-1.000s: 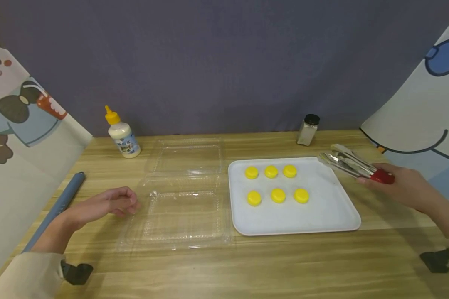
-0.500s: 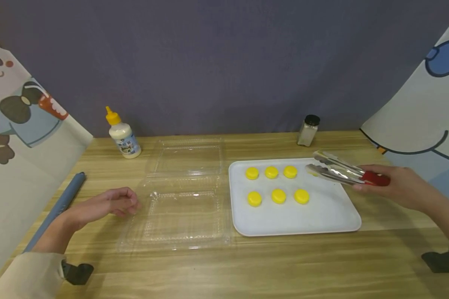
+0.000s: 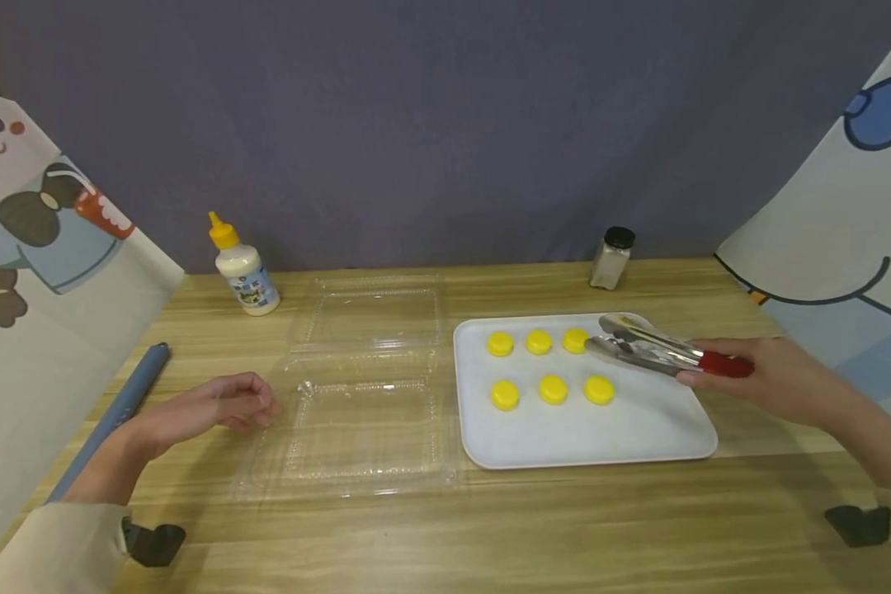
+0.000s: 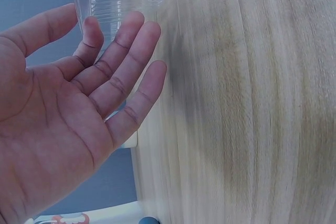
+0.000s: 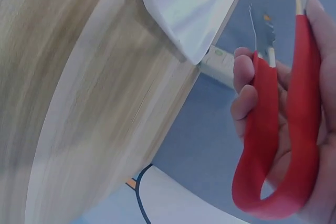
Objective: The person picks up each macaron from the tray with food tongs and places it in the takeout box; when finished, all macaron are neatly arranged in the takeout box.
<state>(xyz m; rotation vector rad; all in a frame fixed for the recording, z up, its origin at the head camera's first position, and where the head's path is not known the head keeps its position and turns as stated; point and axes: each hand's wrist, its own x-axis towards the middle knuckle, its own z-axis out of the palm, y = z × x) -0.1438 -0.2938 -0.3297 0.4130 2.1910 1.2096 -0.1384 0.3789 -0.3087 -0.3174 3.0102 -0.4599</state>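
Note:
My right hand (image 3: 768, 379) grips metal tongs (image 5: 286, 124) by their red handle, fingers and thumb curled round both arms. The spread tips of the tongs point left over the white tray (image 3: 661, 437), close to the far right yellow disc (image 3: 575, 340). Several small round yellow discs like macarons lie on that tray in two rows, the nearer row including a disc (image 3: 598, 389) at its right end. At the left, my left hand (image 3: 204, 410) rests beside the clear plastic box (image 3: 364, 429), which lies with its lid folded back. Its fingers are loosely bent, with nothing in the palm (image 4: 58, 114).
A squeeze bottle (image 3: 247, 276) with a yellow cap stands at the back left. Near the tray's back edge is a small jar (image 3: 611, 257) with a black lid. A blue-grey roll (image 3: 119, 412) lies along the left side, under the left forearm in the head view.
My right hand has carried the tongs leftward, from the tray's right edge to beside the far right yellow disc. The left hand and the discs have stayed put.

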